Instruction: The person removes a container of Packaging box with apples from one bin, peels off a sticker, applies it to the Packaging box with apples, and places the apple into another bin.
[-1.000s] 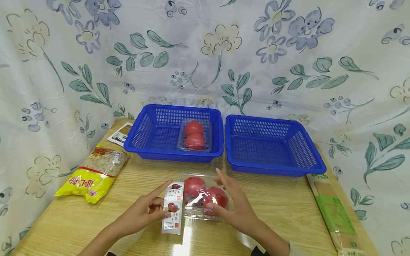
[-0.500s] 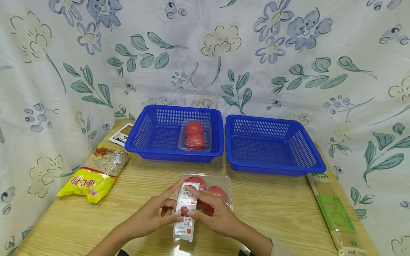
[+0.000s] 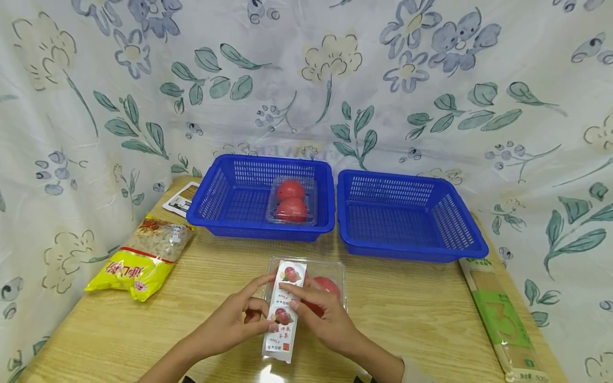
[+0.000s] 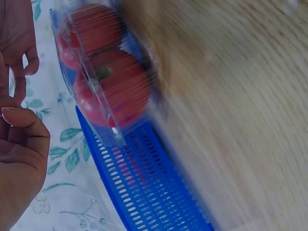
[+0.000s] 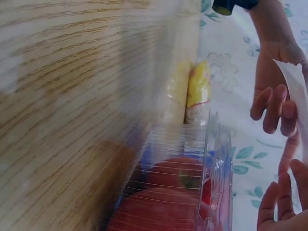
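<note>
My left hand (image 3: 239, 322) grips a strip of white labels (image 3: 279, 340) printed with red fruit pictures and the word APPLE, thumb on its front face. From the right, my right hand (image 3: 328, 319) pinches at the middle of the strip with thumb and forefinger. Below the hands, a clear plastic box (image 3: 339, 271) with red round fruits (image 3: 327, 287) rests on the table, partly hidden by the strip and fingers. The right wrist view shows the strip (image 5: 297, 91) edge-on by the left hand (image 5: 274, 103), and the closed clear box (image 5: 216, 144).
Two blue baskets (image 3: 261, 232) stand behind the box; the left one holds another clear box of red fruits (image 3: 291, 199), while the right basket (image 3: 412, 252) is beside it. A yellow food bag (image 3: 139, 260) lies left, a long noodle pack (image 3: 500, 319) right, a white packet (image 3: 179, 199) at the back left.
My right hand has left the fruit box and come left onto the label strip. The left hand has moved the strip rightward, over the box's left part; its upper end has risen lately.
</note>
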`<state>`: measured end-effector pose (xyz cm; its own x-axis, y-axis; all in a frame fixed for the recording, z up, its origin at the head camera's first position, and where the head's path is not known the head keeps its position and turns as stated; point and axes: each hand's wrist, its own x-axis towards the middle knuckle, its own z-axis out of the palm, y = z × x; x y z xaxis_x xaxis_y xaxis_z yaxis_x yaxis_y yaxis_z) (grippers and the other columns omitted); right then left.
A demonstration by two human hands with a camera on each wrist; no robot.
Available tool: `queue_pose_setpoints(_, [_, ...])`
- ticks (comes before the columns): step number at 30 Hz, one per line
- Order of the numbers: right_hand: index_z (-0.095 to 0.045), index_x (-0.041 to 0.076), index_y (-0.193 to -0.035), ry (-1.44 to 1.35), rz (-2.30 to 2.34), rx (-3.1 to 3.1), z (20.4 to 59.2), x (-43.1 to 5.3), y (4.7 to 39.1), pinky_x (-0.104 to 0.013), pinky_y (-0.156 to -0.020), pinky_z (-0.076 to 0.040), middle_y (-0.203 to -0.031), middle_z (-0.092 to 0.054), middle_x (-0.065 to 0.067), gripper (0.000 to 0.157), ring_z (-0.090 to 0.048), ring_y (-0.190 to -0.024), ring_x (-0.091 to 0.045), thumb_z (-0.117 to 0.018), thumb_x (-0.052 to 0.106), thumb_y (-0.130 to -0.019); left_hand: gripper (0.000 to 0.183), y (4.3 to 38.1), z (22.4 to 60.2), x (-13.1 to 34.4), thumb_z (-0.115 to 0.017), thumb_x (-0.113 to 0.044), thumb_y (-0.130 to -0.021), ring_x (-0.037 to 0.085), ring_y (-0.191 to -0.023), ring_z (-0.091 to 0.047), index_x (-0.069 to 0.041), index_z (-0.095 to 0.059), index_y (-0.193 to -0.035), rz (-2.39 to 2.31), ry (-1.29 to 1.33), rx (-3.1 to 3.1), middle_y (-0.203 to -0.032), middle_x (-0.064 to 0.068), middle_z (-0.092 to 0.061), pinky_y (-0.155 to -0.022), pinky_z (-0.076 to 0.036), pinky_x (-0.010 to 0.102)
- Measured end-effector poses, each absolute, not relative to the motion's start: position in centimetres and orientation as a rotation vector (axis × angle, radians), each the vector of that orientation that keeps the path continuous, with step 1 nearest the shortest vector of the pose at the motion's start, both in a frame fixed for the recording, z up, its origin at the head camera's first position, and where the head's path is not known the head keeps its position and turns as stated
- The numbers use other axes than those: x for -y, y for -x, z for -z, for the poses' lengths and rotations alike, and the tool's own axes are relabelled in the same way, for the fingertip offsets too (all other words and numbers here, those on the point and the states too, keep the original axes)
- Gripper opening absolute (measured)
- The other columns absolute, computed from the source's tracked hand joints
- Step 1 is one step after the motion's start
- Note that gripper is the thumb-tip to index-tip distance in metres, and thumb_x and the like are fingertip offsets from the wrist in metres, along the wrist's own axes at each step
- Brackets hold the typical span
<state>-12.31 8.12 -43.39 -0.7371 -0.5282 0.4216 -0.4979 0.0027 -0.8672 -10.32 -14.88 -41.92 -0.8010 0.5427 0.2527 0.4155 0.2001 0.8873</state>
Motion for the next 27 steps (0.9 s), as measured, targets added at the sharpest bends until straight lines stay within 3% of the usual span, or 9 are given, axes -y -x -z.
queue_pose_setpoints(5, [-0.060, 0.008, -0.138, 1.122, 1.954, -2.159, 43.3, -8.2, 12.4, -0.029, -0.096, -0.049, -0.130, -0.061, -0.017, 0.038, -0.052, -0.122, -0.014, -0.053, 0.002, -0.100, 0.035, 10.3, 42.2, 14.5, -0.071, -0.010, -0.091, -0.007, -0.061, -0.037, -0.007, -0.053, -0.121, -1.687, -0.907, -2.335, -0.066, 0.002, -0.058, -0.050, -0.034, 0.021])
queue_pose_setpoints(8, [-0.060, 0.007, -0.137, 1.070, 1.976, -2.165, 43.2, -8.4, 12.5, -0.026, -0.090, -0.049, -0.120, -0.062, -0.016, 0.038, -0.053, -0.109, -0.012, -0.054, 0.002, -0.100, 0.025, 10.2, 42.3, 14.4, -0.069, -0.009, -0.092, -0.006, -0.063, -0.039, -0.009, -0.057, -0.114, -1.709, -0.913, -2.281, -0.068, 0.004, -0.061, -0.050, -0.035, 0.021])
queue_pose_setpoints(14, [-0.061, 0.004, -0.134, 1.071, 1.980, -2.261, 43.2, -8.7, 13.0, -0.026, -0.091, -0.047, -0.109, -0.066, -0.015, 0.037, -0.055, -0.103, -0.011, -0.055, -0.001, -0.098, 0.023, 9.9, 42.4, 14.4, -0.068, -0.008, -0.093, -0.006, -0.065, -0.040, -0.006, -0.061, -0.114, -1.720, -0.918, -2.210, -0.071, 0.008, -0.063, -0.050, -0.035, 0.021])
queue_pose_setpoints(21, [-0.060, 0.002, -0.135, 0.994, 2.007, -2.223, 43.1, -9.0, 13.4, -0.025, -0.099, -0.045, -0.124, -0.064, -0.017, 0.037, -0.054, -0.115, -0.010, -0.054, 0.001, -0.099, 0.028, 9.7, 42.5, 14.5, -0.071, -0.011, -0.091, -0.006, -0.064, -0.038, -0.003, -0.060, -0.116, -1.698, -0.914, -2.157, -0.068, 0.010, -0.058, -0.050, -0.034, 0.022])
queue_pose_setpoints(27, [-0.059, 0.002, -0.137, 0.963, 2.007, -2.233, 43.1, -9.1, 13.5, -0.025, -0.098, -0.044, -0.121, -0.064, -0.017, 0.038, -0.053, -0.113, -0.009, -0.055, 0.001, -0.099, 0.022, 9.7, 42.7, 14.5, -0.067, -0.010, -0.094, -0.006, -0.066, -0.038, -0.003, -0.062, -0.114, -1.693, -0.967, -2.135, -0.073, 0.013, -0.065, -0.051, -0.035, 0.021])
